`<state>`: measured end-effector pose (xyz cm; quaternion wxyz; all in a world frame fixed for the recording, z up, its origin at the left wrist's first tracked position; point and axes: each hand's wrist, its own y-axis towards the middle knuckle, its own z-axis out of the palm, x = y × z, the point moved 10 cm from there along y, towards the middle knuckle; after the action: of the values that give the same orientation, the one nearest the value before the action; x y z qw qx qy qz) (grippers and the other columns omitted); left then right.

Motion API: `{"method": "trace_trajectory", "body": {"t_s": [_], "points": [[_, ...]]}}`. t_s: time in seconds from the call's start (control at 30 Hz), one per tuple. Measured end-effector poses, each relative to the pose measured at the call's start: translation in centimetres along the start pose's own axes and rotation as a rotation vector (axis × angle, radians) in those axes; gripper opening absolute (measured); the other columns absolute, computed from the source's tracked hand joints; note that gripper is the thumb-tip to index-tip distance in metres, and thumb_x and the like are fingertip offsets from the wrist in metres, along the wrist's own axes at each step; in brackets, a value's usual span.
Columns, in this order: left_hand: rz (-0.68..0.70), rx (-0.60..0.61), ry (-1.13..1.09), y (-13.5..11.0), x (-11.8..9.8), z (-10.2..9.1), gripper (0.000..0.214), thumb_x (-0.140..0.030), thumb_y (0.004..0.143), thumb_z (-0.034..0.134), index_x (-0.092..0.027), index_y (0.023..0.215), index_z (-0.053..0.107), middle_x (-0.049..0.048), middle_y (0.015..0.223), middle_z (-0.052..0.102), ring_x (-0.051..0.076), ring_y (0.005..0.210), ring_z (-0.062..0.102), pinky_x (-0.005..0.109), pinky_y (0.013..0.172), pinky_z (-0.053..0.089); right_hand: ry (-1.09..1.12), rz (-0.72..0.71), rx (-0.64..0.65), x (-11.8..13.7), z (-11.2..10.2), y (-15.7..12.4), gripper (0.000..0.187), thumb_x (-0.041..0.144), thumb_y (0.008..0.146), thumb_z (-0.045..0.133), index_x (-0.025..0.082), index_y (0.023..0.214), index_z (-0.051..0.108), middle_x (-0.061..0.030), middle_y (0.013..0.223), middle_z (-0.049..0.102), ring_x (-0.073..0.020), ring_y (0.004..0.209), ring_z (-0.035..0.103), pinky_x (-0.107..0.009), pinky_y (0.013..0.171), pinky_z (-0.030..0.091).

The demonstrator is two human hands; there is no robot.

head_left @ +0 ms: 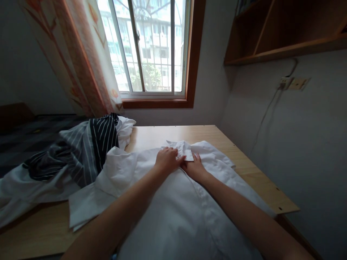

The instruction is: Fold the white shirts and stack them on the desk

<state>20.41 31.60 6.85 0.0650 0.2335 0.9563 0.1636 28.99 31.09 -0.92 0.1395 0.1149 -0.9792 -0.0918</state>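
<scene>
A white button shirt [179, 213] lies spread on the wooden table [244, 162], collar end away from me. My left hand [167, 159] is curled on the shirt just below the collar [182, 148], fingers pinched on the fabric near the placket. My right hand [194, 167] rests beside it, fingers pressed together on the shirt front under the collar. Both forearms reach in from the bottom edge.
A heap of clothes [78, 151], dark and grey striped with white pieces, covers the table's left part. Behind stand a window [151, 47] and a patterned curtain [81, 54]. A wooden shelf [284, 32] and a wall socket [294, 83] with a cable are on the right wall.
</scene>
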Motion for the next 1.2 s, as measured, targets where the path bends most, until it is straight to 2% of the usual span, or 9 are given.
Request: {"method": "trace_trajectory", "body": {"t_s": [0.13,0.27,0.4,0.5,0.67,0.8,0.93,1.07,1.2], "points": [[0.071,-0.060,-0.045,-0.3,1.0,1.6,0.029,-0.032,0.094,0.047,-0.020,0.078,0.069,0.0088,0.090,0.071,0.025,0.095,0.060,0.037,0.087,0.047,0.003,-0.012,-0.029,0.4,-1.1,0.0,0.044,0.032,0.093,0.049,0.020,0.134,0.058,-0.0146,0.148,0.047,-0.0294,0.140,0.035,-0.054,0.116,0.017],[0.097,-0.141,-0.119,-0.2,2.4,1.5,0.028,-0.028,0.095,0.046,-0.019,0.083,0.069,0.0083,0.101,0.070,0.024,0.101,0.057,0.039,0.096,0.044,0.037,-0.049,-0.100,-0.2,-3.9,0.2,0.032,0.030,0.092,0.050,0.021,0.116,0.069,-0.0103,0.132,0.062,-0.0240,0.124,0.052,-0.039,0.109,0.034],[0.051,-0.250,-0.104,-0.2,3.2,0.2,0.022,-0.031,0.093,0.051,-0.020,0.091,0.070,0.0105,0.114,0.064,0.027,0.114,0.051,0.041,0.103,0.041,0.008,0.082,-0.176,-5.5,-8.0,1.9,0.033,0.029,0.094,0.045,0.020,0.104,0.074,-0.0101,0.110,0.072,-0.0234,0.106,0.063,-0.034,0.096,0.044],[0.038,-0.298,-0.092,-0.2,3.3,-0.4,0.018,-0.027,0.092,0.052,-0.021,0.093,0.069,0.0103,0.129,0.059,0.028,0.128,0.044,0.042,0.108,0.036,-0.006,0.212,-0.186,-11.1,-10.0,3.7,0.033,0.022,0.090,0.047,0.020,0.109,0.074,-0.0108,0.114,0.072,-0.0242,0.109,0.064,-0.033,0.094,0.045],[0.150,-0.184,-0.151,0.3,2.4,1.4,0.024,-0.026,0.097,0.042,-0.024,0.110,0.062,0.0047,0.134,0.061,0.024,0.141,0.036,0.050,0.120,0.015,0.197,0.201,-0.071,-17.0,-7.9,5.8,0.041,0.011,0.087,0.042,0.014,0.117,0.070,-0.0102,0.120,0.071,-0.0184,0.111,0.064,-0.028,0.097,0.045],[0.076,-0.112,-0.189,0.5,3.4,2.8,0.026,-0.030,0.100,0.037,-0.021,0.111,0.059,0.0058,0.110,0.071,0.023,0.124,0.052,0.054,0.118,0.015,0.116,0.161,-0.045,-18.2,-4.8,5.9,0.046,0.020,0.091,0.046,0.015,0.135,0.058,-0.0134,0.141,0.056,-0.0208,0.132,0.051,-0.036,0.111,0.036],[0.007,-0.107,-0.147,0.4,4.2,2.9,0.026,-0.032,0.098,0.042,-0.022,0.114,0.059,0.0068,0.112,0.070,0.026,0.119,0.053,0.055,0.116,0.019,-0.061,0.238,0.032,-18.8,-2.2,5.7,0.053,0.033,0.092,0.053,0.021,0.144,0.049,-0.0158,0.157,0.034,-0.0288,0.145,0.030,-0.050,0.115,0.026],[-0.023,-0.047,-0.059,0.5,4.8,3.5,0.029,-0.035,0.098,0.041,-0.021,0.101,0.066,0.0093,0.111,0.068,0.030,0.117,0.052,0.057,0.111,0.025,-0.029,0.178,-0.046,-17.6,-3.1,5.9,0.037,0.030,0.085,0.061,0.017,0.119,0.066,-0.0153,0.147,0.048,-0.0281,0.141,0.035,-0.045,0.114,0.027],[-0.068,-0.063,-0.019,0.4,5.5,3.4,0.030,-0.032,0.098,0.041,-0.019,0.093,0.068,0.0103,0.108,0.068,0.030,0.115,0.053,0.056,0.110,0.027,0.299,0.131,-0.140,-16.9,-6.1,5.5,0.024,0.036,0.077,0.065,0.015,0.086,0.065,-0.0088,0.098,0.068,-0.0219,0.097,0.060,-0.032,0.087,0.046]]}}
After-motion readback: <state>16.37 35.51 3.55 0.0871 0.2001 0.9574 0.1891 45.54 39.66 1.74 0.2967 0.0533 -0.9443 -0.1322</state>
